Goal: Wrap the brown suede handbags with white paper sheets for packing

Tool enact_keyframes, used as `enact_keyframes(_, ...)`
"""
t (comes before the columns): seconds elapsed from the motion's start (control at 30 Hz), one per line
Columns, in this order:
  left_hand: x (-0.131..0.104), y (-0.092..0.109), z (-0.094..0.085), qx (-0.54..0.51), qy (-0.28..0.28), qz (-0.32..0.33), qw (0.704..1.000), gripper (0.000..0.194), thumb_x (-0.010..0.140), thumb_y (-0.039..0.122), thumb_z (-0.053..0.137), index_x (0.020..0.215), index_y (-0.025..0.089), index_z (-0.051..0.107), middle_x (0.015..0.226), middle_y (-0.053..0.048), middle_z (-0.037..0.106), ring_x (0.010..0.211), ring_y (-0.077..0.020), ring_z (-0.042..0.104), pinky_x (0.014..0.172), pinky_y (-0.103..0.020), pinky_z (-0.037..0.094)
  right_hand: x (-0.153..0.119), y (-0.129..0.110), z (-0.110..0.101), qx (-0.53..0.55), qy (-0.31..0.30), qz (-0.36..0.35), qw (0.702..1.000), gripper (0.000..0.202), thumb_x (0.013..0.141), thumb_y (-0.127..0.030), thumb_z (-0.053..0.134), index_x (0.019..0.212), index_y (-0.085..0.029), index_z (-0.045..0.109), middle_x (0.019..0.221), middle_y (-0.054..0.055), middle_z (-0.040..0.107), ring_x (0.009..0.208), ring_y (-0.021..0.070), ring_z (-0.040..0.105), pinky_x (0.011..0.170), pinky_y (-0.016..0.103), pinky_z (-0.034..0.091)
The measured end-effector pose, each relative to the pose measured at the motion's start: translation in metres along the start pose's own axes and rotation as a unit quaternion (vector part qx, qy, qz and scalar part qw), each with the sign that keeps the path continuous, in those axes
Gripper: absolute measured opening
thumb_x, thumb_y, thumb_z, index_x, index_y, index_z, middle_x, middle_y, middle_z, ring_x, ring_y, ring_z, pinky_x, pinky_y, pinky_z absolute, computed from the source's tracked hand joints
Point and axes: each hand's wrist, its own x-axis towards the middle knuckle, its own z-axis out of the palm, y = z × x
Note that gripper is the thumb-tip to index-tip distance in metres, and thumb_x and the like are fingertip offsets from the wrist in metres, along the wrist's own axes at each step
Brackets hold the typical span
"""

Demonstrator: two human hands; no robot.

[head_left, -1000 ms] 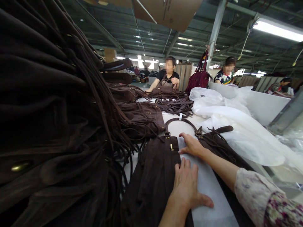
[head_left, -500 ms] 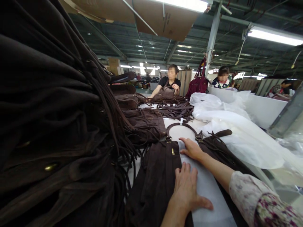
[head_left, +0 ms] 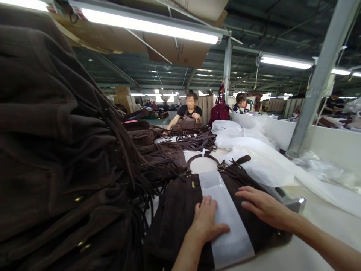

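A dark brown handbag (head_left: 176,210) lies flat in front of me, its round handle (head_left: 194,158) pointing away. Down its middle runs a whitish translucent plastic strip (head_left: 231,222). My left hand (head_left: 205,220) rests on the strip's left edge and the brown fabric, fingers stretched and thumb spread to the right. Over the right side of the bag is my right hand (head_left: 261,205), fingers extended and apart, holding nothing. Whether it touches the fabric I cannot tell. A small gold zip pull (head_left: 193,184) shows near the top of the bag.
A tall heap of brown bags (head_left: 50,158) with hanging straps rises at my left. White plastic sheeting (head_left: 254,150) lies at the right, beside a metal post (head_left: 316,82). Across the table, a person (head_left: 187,109) handles another brown bag. A maroon bag (head_left: 220,111) hangs behind.
My right hand has moved right, off the top of the plastic strip to the bag's right side. The left hand stays on the bag. The view has turned right and up.
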Motion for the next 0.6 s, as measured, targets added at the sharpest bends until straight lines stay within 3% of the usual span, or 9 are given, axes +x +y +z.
enact_keyframes(0.1,-0.021,0.014,-0.014,0.024,-0.010,-0.001,1.000,0.066,0.072,0.047,0.061,0.129,0.016,0.049,0.153,-0.018,0.028,0.143,-0.0300,0.020,0.115,-0.050,0.017,-0.064,0.018,0.001,-0.061,0.104,0.078,0.990,0.040,0.092,-0.038,0.048,0.130,-0.028,0.056,0.145,0.007,0.043,0.131,0.0276,0.043,0.111,0.046,0.035)
enact_keyframes(0.2,-0.048,0.029,-0.024,0.054,-0.036,0.013,0.998,0.073,0.073,0.049,0.060,0.136,0.016,0.045,0.155,-0.016,0.023,0.145,-0.0275,0.016,0.117,-0.048,0.012,-0.101,0.033,0.006,-0.058,0.171,0.138,0.974,0.048,0.090,-0.042,0.051,0.135,-0.028,0.050,0.147,0.009,0.040,0.134,0.0303,0.038,0.110,0.052,0.035)
enact_keyframes(0.27,-0.063,0.037,-0.024,0.090,-0.065,0.015,0.994,0.088,0.068,0.051,0.066,0.143,0.017,0.037,0.157,-0.012,0.017,0.146,-0.0269,0.012,0.118,-0.045,0.010,-0.110,0.037,0.009,-0.005,0.170,0.149,0.974,0.054,0.089,-0.043,0.052,0.140,-0.027,0.043,0.146,0.010,0.040,0.133,0.0299,0.039,0.108,0.051,0.038)
enact_keyframes(0.33,-0.074,0.042,-0.020,0.144,-0.076,0.003,0.987,0.093,0.065,0.042,0.068,0.147,0.019,0.030,0.157,-0.009,0.015,0.145,-0.0286,0.014,0.118,-0.046,0.013,-0.110,0.037,0.011,0.058,0.152,0.142,0.976,0.060,0.087,-0.038,0.054,0.144,-0.026,0.037,0.145,0.010,0.040,0.130,0.0280,0.043,0.105,0.048,0.042)
enact_keyframes(0.47,-0.080,0.041,-0.004,0.246,-0.031,-0.011,0.969,0.074,0.076,0.025,0.052,0.146,0.018,0.032,0.153,-0.014,0.028,0.137,-0.0283,0.036,0.111,-0.045,0.030,-0.102,0.035,0.009,0.088,0.153,0.145,0.974,0.067,0.077,-0.023,0.058,0.141,-0.025,0.039,0.139,0.009,0.046,0.122,0.0251,0.050,0.102,0.042,0.045)
enact_keyframes(0.6,-0.086,0.027,0.007,0.302,-0.051,-0.016,0.952,0.073,0.075,0.022,0.048,0.146,0.015,0.032,0.148,-0.019,0.035,0.134,-0.0300,0.041,0.108,-0.047,0.033,-0.121,0.025,0.008,0.080,0.154,0.131,0.976,0.065,0.077,-0.023,0.061,0.140,-0.027,0.043,0.138,0.007,0.050,0.122,0.0263,0.050,0.105,0.042,0.041)
